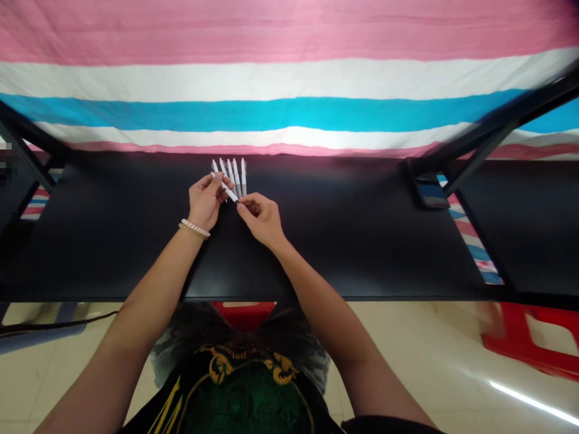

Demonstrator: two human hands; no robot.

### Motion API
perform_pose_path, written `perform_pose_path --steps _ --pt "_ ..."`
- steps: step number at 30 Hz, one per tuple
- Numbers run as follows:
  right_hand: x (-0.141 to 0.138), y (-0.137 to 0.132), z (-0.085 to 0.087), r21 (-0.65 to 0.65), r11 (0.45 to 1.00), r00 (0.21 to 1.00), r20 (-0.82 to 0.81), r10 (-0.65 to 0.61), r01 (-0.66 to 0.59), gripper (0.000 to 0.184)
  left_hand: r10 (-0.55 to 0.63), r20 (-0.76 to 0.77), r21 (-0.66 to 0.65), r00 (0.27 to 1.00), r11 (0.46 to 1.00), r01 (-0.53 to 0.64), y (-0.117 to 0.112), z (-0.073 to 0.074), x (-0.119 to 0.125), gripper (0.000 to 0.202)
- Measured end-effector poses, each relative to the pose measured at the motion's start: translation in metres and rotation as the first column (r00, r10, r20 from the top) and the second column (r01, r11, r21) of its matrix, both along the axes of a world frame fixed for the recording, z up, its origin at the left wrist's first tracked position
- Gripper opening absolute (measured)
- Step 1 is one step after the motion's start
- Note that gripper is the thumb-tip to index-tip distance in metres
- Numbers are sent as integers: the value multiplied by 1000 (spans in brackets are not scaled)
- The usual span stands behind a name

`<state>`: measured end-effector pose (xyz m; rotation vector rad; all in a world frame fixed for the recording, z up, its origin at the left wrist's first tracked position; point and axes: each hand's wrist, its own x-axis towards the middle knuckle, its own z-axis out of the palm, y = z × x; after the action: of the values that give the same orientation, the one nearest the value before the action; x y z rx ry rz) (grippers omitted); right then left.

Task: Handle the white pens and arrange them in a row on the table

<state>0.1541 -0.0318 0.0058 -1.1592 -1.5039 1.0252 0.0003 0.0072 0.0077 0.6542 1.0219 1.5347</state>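
Observation:
Between both hands a white pen (230,192) is held at a slant above the black table. My left hand (205,198), with a beaded bracelet (194,228) at its wrist, pinches the pen's upper left end. The fingers of my right hand (262,218) are closed on its dark lower right end. Just beyond my hands, several white pens (243,175) with grey lower parts lie side by side on the table. My left fingers hide the lower parts of some of them.
The black table (344,241) has a striped cloth (289,114) hanging along its far side. Black metal frames rise at left and right (479,157). A red stool (534,337) stands at the lower right, and a dark cable (58,325) runs at the lower left.

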Motion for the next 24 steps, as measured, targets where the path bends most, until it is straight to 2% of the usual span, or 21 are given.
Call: perform_pose_path --steps 15,24 --pt "1 0 2 -7 1000 1000 17 12 -12 18 -21 -1 6 1000 1000 21 0 0 0 20" --pt "0 -1 3 -17 1000 1000 21 7 -7 16 -21 -22 -38 1000 999 21 1 0 0 21"
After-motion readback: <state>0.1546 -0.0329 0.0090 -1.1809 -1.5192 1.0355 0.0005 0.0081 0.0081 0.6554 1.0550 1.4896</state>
